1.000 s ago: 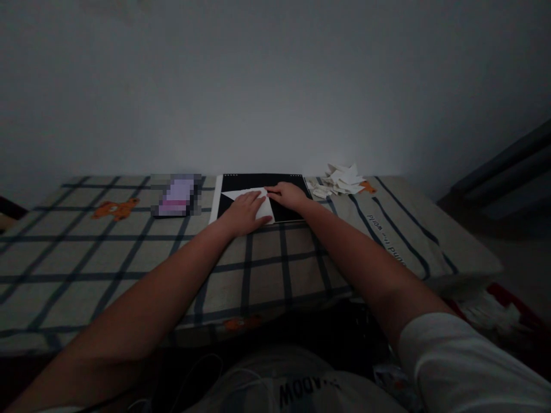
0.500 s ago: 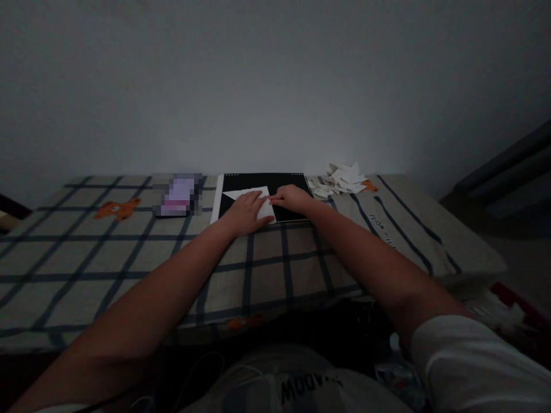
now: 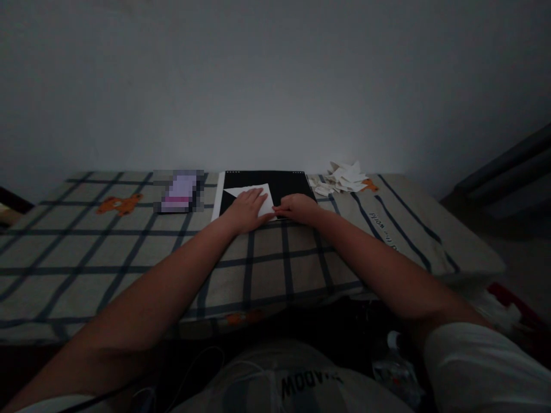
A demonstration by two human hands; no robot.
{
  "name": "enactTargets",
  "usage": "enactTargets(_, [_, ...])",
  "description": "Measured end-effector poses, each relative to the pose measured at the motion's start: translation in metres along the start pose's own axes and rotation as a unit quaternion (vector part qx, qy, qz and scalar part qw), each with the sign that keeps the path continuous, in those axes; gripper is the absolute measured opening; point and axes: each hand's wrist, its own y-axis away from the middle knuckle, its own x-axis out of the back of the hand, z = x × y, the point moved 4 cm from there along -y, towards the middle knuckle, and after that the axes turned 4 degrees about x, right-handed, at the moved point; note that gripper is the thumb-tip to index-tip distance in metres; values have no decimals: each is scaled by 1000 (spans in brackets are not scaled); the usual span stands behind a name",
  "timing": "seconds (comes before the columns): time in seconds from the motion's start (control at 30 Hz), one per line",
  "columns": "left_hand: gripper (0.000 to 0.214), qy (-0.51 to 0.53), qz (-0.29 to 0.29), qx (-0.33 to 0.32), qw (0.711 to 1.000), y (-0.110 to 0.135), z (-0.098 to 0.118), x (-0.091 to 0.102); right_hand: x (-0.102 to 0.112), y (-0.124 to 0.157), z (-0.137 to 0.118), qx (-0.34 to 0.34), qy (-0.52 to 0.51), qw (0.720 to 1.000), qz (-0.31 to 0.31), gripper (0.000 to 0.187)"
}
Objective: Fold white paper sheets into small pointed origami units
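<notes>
A white sheet of folded paper [image 3: 267, 198] lies on a black board with a white left margin [image 3: 267, 177], close to its front edge. My left hand [image 3: 248, 211] rests flat over the paper, fingers stretched out and thumb spread to the right. At the paper's lower right corner is my right hand [image 3: 298, 208], fingers curled, with the tips pressed together at the paper's edge. Whether those fingertips pinch the paper or only press along it is too small to tell.
A phone [image 3: 179, 192] with a blurred screen lies left of the board. A heap of white paper pieces [image 3: 344, 176] sits to the right. A checked cloth [image 3: 142, 252] covers the table, which meets the wall. Below the table's edge stands a plastic bottle [image 3: 394, 364].
My right hand has slid down along the paper's right edge to its lower corner, near my left thumb. My left hand stays flat on the paper. The view has tilted slightly.
</notes>
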Motion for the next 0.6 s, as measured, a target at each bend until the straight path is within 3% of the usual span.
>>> enactTargets(0.43, [71, -10, -28, 10, 1000, 1, 0, 2, 6, 10, -7, 47, -15, 999, -7, 32])
enactTargets(0.6, [72, -7, -26, 8, 1000, 1, 1, 2, 7, 1, 4, 33, -49, 998, 4, 32])
